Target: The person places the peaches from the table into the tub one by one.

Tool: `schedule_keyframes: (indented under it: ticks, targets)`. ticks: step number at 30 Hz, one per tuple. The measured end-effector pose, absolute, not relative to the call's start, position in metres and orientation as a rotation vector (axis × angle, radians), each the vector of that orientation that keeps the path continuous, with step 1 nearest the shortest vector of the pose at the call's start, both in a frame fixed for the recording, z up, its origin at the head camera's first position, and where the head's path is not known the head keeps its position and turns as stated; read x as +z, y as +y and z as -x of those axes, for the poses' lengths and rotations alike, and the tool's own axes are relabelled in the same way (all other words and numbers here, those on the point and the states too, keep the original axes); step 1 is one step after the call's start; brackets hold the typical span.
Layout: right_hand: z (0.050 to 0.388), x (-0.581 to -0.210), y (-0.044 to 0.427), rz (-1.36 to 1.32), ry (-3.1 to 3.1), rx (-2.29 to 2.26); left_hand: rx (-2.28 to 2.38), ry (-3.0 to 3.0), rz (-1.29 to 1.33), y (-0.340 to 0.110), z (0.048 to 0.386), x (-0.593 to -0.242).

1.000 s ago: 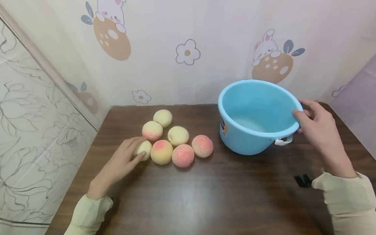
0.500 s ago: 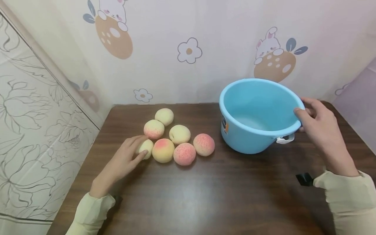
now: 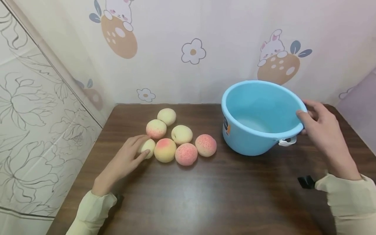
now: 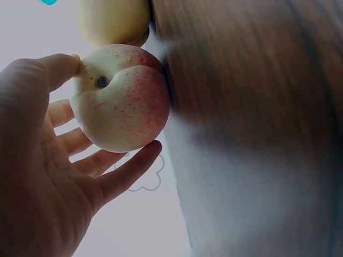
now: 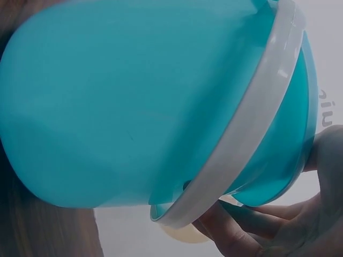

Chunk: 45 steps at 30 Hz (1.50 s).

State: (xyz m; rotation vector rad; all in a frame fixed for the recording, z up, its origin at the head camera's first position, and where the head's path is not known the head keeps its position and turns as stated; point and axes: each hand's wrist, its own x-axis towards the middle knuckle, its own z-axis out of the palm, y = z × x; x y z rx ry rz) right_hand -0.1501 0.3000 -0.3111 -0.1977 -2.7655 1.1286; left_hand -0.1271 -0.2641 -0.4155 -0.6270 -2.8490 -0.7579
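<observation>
My left hand [image 3: 121, 163] holds a pale peach [image 3: 148, 148] at the left end of a cluster on the table. In the left wrist view the thumb and curled fingers go round this peach [image 4: 123, 101], which has pink speckles and a dark stem hollow. A yellow peach with a red blush [image 3: 165, 150] sits right beside it. My right hand [image 3: 326, 133] grips the rim of a light blue bucket [image 3: 249, 143], thumb on the inner side and fingers outside. The right wrist view shows the bucket's side [image 5: 107, 101] and its white handle [image 5: 236, 128]; the bucket looks slightly tilted.
Several more peaches lie close together, among them a red one [image 3: 186, 154], another red one near the bucket [image 3: 205, 145] and a pale one at the back [image 3: 166, 117]. The dark wooden table [image 3: 205, 199] meets a patterned curtain [image 3: 164, 71] behind.
The head view has shifted a little, so everything appears slightly farther right. Both hands keep their hold, and the peaches and bucket stay in place on the table.
</observation>
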Motion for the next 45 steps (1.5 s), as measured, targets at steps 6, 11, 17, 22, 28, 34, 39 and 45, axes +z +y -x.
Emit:
schedule_keyframes:
  ticks: [6, 11, 17, 22, 28, 34, 39, 45]
  targets:
    - [0.150, -0.313, 0.300, 0.203, -2.756, 1.120, -0.754, -2.845, 0.635, -0.263, 0.126, -0.414]
    - [0.149, -0.316, 0.302, 0.250, -2.702, 1.125, -0.733, -2.820, 0.657, -0.263, 0.128, -0.411]
    - [0.147, -0.317, 0.301, 0.310, -2.665, 1.138, -0.697, -2.799, 0.699, -0.263, 0.130, -0.410]
    - [0.148, -0.315, 0.299, 0.291, -2.647, 1.106, -0.673, -2.758, 0.718, -0.265, 0.129, -0.411]
    - [0.147, -0.314, 0.300, 0.267, -2.649, 1.099, -0.653, -2.732, 0.717, -0.267, 0.130, -0.409]
    - [0.148, -0.312, 0.303, 0.256, -2.667, 1.107, -0.643, -2.699, 0.738, -0.266, 0.131, -0.400]
    - [0.149, -0.312, 0.302, 0.246, -2.669, 1.109, -0.648, -2.658, 0.765, -0.261, 0.133, -0.388]
    - [0.150, -0.313, 0.302, 0.259, -2.687, 1.130, -0.638, -2.596, 0.820, -0.254, 0.138, -0.378]
